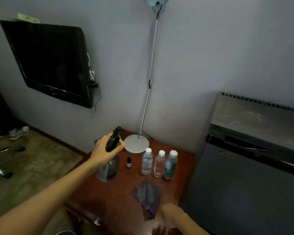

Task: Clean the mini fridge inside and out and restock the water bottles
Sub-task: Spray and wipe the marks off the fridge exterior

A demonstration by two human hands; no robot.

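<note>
My left hand (pixel 104 150) grips the black trigger head of a clear spray bottle (pixel 108 168) that stands on the left side of the red-brown table (pixel 119 197). Three water bottles (pixel 159 164) with white caps stand in a row at the table's middle right. A dark grey cloth (pixel 147 196) lies in front of them. My right hand (pixel 172 214) sits low at the table's near edge, just right of the cloth; its fingers are blurred. The grey mini fridge (pixel 244 175) stands to the right with its door closed.
A small dark dropper bottle (pixel 129 162) stands between the spray bottle and the water bottles. A lamp's round white base (pixel 137 146) sits at the table's back, its pole rising up the wall. A black TV (pixel 49 63) hangs on the left wall. Shoes lie on the floor at left.
</note>
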